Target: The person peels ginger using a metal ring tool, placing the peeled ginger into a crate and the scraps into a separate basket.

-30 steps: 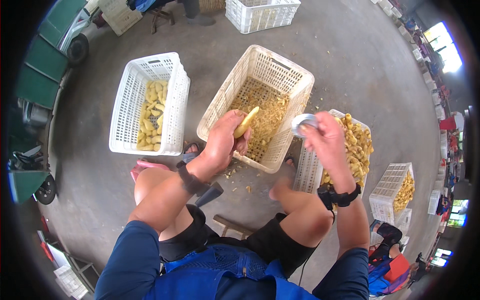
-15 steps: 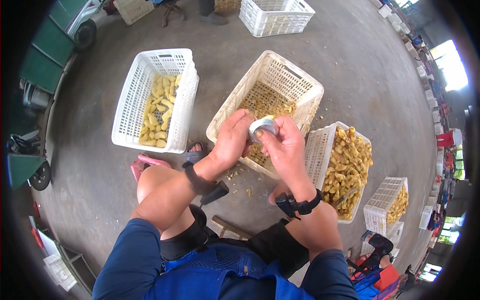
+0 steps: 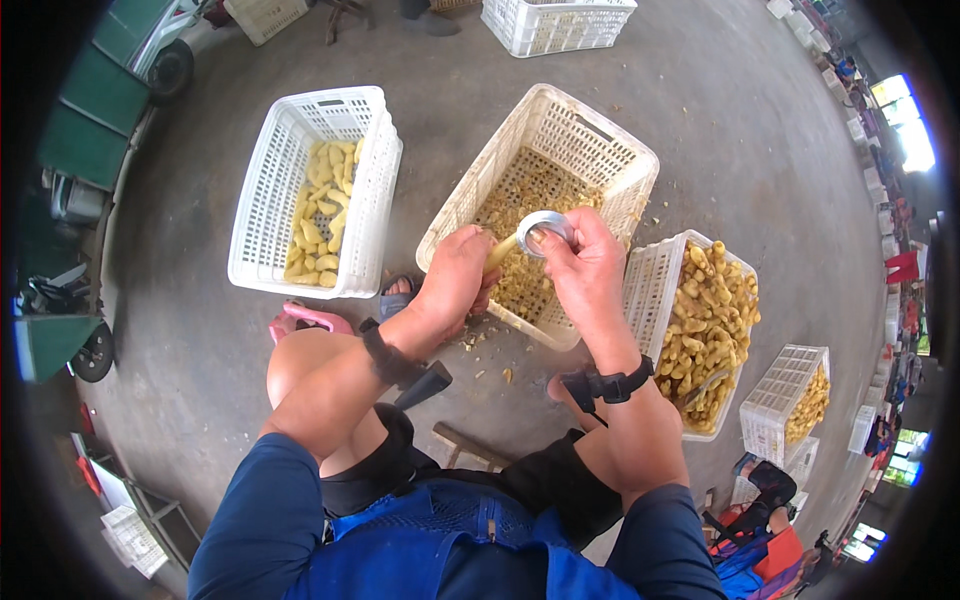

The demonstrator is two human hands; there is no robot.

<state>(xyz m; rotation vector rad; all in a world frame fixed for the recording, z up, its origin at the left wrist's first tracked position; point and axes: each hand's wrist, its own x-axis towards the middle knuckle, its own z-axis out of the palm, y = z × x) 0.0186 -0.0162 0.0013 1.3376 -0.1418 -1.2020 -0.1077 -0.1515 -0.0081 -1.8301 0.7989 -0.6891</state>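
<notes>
My left hand is closed round a pale yellow piece of ginger, whose end sticks out toward the right. Closed on a silver ring-shaped scraper, my right hand has its thumb at the ring's opening. The ring meets the end of the ginger or lies right beside it. Both hands are above a cream plastic crate, with peel scraps scattered over its bottom. My fingers hide most of the ginger.
On the left, a white crate holds peeled ginger. A crate at right is heaped with unpeeled ginger; a smaller crate stands beyond it. Another white crate is at the back. A pink sandal lies left of my knee.
My hands have moved slightly apart, the right one rightward and upward with the ring scraper. More of the ginger now shows between them. The view has shifted a little.
</notes>
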